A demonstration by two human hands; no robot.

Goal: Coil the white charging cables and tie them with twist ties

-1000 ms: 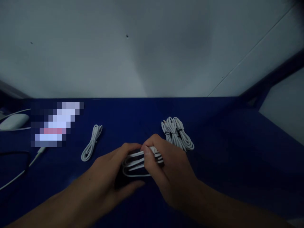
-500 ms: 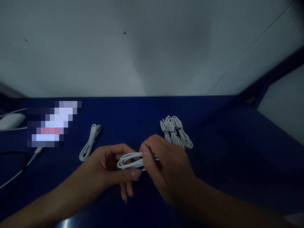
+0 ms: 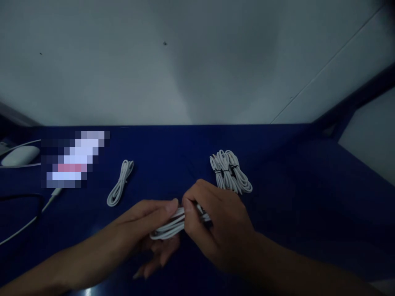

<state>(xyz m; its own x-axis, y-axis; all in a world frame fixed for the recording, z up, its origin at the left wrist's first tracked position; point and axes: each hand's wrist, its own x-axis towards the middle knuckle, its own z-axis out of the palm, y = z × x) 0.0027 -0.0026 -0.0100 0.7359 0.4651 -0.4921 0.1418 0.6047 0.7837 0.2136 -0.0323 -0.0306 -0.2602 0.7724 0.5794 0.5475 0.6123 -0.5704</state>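
A coiled white cable is held between both hands above the blue table. My left hand grips the coil's left end, thumb on top and fingers beneath. My right hand is closed around the right part of the coil, thumb and index finger pinching it, so that part is mostly hidden. Just beyond my right hand lie several tied bundles of white cable with dark ties around their middles. To the left of the hands, a single coiled white cable rests on the table.
A blurred-out bright screen lies at the left, with a white charging cable leading from it. Beside it sits a white rounded object. A pale wall rises behind the blue table.
My left thumb has moved up onto the top of the coil, and the left fingers have shifted below it. The coil's left end has tilted down. My right hand keeps its grip.
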